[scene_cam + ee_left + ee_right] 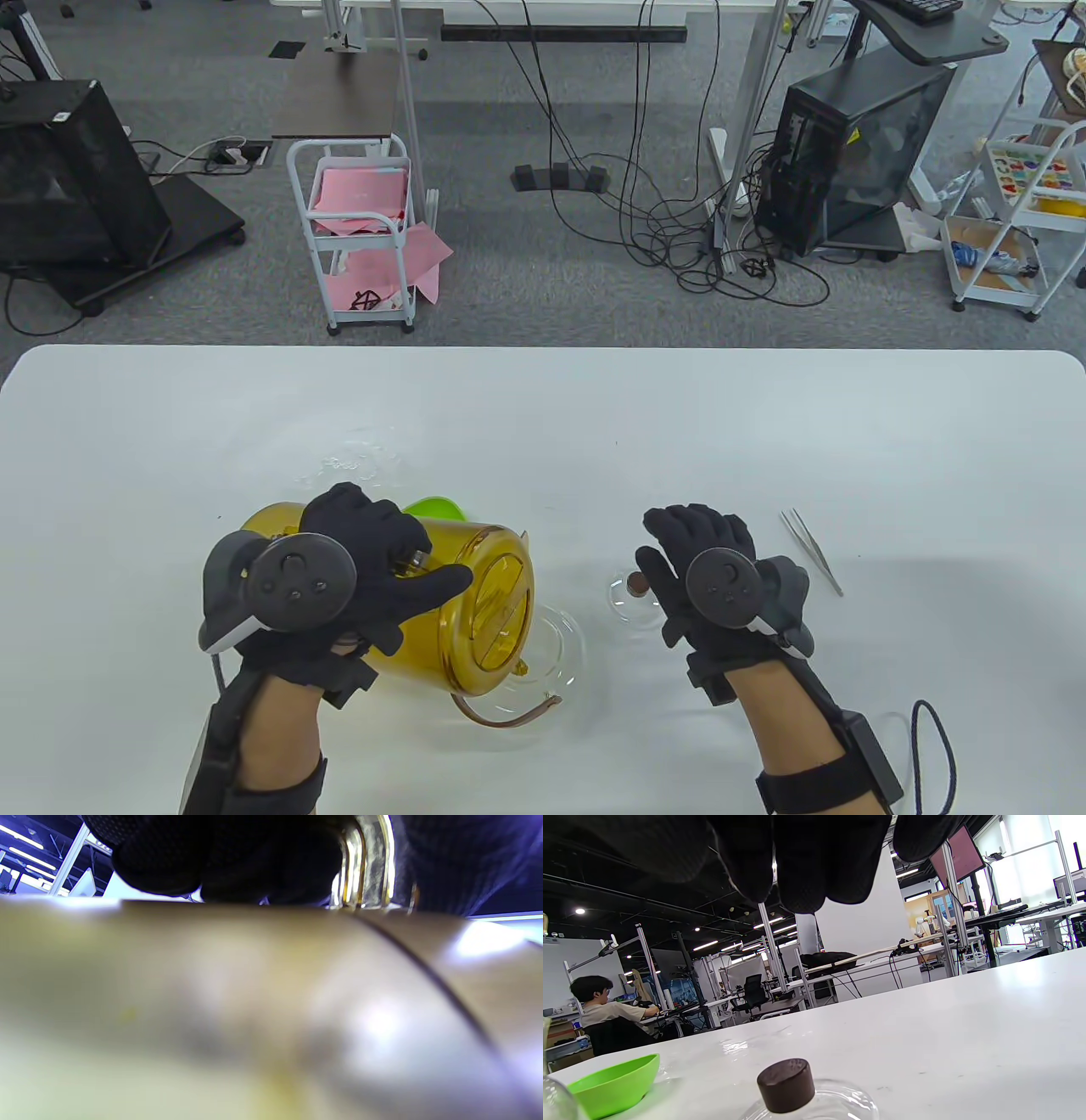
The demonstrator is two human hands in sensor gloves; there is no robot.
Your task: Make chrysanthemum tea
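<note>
Two gloved hands work at the near edge of the white table (pixel 543 407). Nearest, the left hand (pixel 365 569) grips the handle of a large amber translucent plastic pitcher (pixel 475 611), fingers curled round it, and holds the pitcher tipped well over, with its lidded mouth above a clear glass teapot with a thin copper-coloured wire handle (pixel 551 671). The step in hand looks like pouring water into the teapot; whether liquid is actually flowing I cannot tell. In the left wrist view the pitcher's wall fills nearly everything, blurred.

Just right of the teapot, the right hand (pixel 704 569) hovers with relaxed, straight fingers, holding nothing, over a clear glass teapot lid with a round dark brown knob (pixel 786 1084), which lies on the table. Near that hand on its right lies a pair of slim metal tweezers (pixel 812 550). Behind the pitcher sits a lime-green plastic bowl (pixel 613 1084).

Next, the pour probably calls for righting the pitcher before the teapot overfills, then pinching the knob and seating the lid.
</note>
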